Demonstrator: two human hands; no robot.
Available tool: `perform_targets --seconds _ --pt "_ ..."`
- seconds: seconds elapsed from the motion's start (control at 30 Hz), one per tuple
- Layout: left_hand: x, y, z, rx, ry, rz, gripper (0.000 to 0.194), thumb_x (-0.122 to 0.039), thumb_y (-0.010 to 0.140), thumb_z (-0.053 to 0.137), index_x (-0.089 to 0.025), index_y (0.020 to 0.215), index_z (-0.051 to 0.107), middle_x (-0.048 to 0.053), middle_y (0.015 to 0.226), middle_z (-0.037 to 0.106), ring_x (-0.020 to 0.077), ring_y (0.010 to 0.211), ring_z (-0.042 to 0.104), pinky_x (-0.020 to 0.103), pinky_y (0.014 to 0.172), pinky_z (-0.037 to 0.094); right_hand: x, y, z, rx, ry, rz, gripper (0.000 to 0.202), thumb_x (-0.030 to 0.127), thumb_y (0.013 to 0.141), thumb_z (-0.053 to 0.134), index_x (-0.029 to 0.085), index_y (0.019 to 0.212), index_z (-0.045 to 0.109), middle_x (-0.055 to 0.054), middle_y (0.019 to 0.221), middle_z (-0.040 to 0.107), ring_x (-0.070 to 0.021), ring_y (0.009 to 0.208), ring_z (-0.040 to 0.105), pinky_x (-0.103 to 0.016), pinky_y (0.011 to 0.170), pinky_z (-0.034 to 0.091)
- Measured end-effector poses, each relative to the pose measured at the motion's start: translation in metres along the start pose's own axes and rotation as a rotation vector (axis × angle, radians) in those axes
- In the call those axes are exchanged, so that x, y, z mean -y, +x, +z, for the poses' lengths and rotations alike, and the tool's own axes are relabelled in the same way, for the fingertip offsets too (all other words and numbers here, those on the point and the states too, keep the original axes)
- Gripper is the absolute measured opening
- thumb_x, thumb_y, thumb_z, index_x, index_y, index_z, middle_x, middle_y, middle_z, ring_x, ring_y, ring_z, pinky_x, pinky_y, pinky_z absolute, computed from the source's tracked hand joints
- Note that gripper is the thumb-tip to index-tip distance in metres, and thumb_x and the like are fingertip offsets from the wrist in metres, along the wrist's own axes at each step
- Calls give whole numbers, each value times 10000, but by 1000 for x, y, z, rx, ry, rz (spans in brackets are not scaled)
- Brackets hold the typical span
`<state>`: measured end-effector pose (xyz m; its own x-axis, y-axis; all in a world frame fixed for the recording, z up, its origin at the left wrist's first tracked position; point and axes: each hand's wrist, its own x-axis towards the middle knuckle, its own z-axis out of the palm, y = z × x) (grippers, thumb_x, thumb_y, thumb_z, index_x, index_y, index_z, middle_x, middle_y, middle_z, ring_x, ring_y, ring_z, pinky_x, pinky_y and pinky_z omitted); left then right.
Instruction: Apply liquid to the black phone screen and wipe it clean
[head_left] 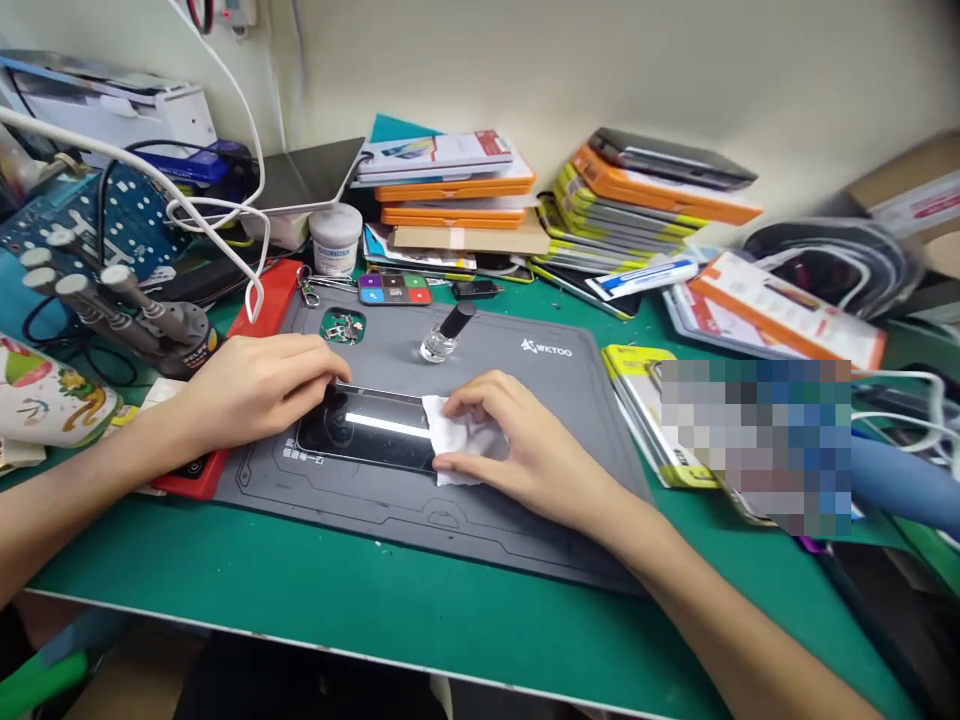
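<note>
A smartphone [375, 425] with a glossy black screen lies face up on the grey work mat [525, 520], a bright strip of light reflected in it. At its left end, my left hand [266, 385] has its fingers curled on the edge and upper corner, steadying it. My right hand [517, 450] pinches a white wipe [457, 435] between thumb and fingers and presses it over the phone's right end. Behind the phone stands a small clear glass bottle [437, 345] with a black cap. The phone's right end is hidden under the wipe and hand.
Small metal parts sit in the mat's recess [343, 327]. Screwdrivers [112, 300] stand in a holder at left, near a red case [262, 300]. Stacked boxes [450, 190] and a white tub [335, 240] line the back. A blurred-out area and blue sleeve [907, 480] are at right.
</note>
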<state>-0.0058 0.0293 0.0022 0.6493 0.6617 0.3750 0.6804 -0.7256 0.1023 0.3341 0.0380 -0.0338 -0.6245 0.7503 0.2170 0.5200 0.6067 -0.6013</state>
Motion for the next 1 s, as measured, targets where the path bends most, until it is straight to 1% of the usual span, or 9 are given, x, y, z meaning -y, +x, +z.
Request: perform_targets --seconds 0.13,0.23,0.4,0.53,0.63,0.73,0.83,0.9,1.0 --pt "-3 2 -1 42 4 -37 258 -226 1087 462 -240 1129 716 -4 1083 811 156 980 772 253 798 520 3 0 6 -59 -21 38 374 508 909 844 257 1085 629 -51 1069 695 -269 965 638 -424 828 525" --pt "-4 4 0 69 3 -65 277 -242 1091 447 -244 1127 722 -3 1097 812 162 1002 772 264 813 517 7 1 10 -60 -22 59 380 497 894 863 265 1077 625 -43 1064 694 -264 947 635 -425 825 505" --pt "-3 5 2 87 13 -84 287 -264 1083 447 -247 1126 730 4 1117 810 179 1014 770 282 812 519 18 6 17 -89 -68 86 432 501 869 890 267 1105 614 -44 1089 671 -256 934 635 -430 829 515" --pt "-3 3 2 64 -4 -73 289 -260 1075 455 -239 1113 741 5 1090 810 173 996 770 268 789 522 27 8 21 -86 -187 38 381 493 922 839 254 1087 592 -63 1101 649 -266 950 635 -439 830 525" --pt "-3 1 2 59 -18 -52 294 -268 1066 475 -251 1093 766 -4 1076 819 168 983 773 262 800 534 26 5 20 -96 -251 1 351 533 973 764 250 1085 589 -77 1091 633 -284 973 637 -452 827 534" --pt "-1 0 1 24 -27 -63 288 -277 1039 512 -270 1058 800 -23 1022 836 164 923 780 267 796 548 16 -1 13 -110 -227 -8 397 628 980 708 257 1067 598 -86 1083 634 -287 964 644 -458 809 552" --pt "-1 -1 -2 0 -57 -92 282 -288 1006 542 -288 1001 824 -39 907 839 156 807 772 269 718 547 5 -4 5 -96 -172 -29 415 666 971 696 265 1046 618 -90 1086 665 -289 983 667 -455 803 571" --pt "-3 -3 -5 -40 -41 -89 281 -297 994 550 -307 948 826 -50 800 816 146 699 740 274 632 518 -1 -5 -1 -93 -141 -47 361 623 987 702 273 1057 642 -84 1089 697 -278 969 686 -446 802 579" --pt "-6 -6 -8 -198 42 -104 304 -253 979 535 -327 850 800 -62 583 686 130 548 643 290 547 450 -8 -5 -6 -147 -207 -59 198 484 1043 666 286 1041 684 -70 1035 744 -268 898 710 -441 773 567"
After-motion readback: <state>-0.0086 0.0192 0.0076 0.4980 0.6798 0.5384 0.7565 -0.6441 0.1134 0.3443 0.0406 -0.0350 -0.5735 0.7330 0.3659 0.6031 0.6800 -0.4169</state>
